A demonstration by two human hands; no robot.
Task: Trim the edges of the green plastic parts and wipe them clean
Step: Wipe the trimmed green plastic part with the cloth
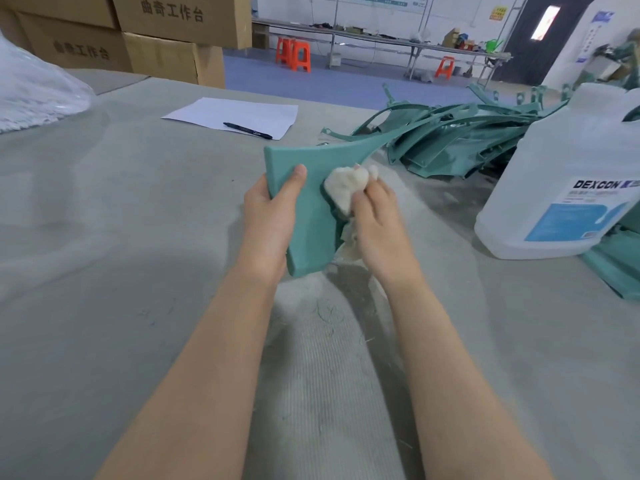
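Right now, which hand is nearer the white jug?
Right. The right hand, wiping the green part with a rag, lies toward the jug; the left hand grips the part's opposite edge, farther away.

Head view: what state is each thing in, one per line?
green part, gripped by the left hand
right hand, holds the white cloth
white cloth, bunched, pressed on the green part
pile of green parts, heaped on the table
bottle, upright
pen, lying on the paper

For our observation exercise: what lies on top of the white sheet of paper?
A black pen lies on the sheet of paper, near its front edge. The paper directly beneath the pen cannot be seen.
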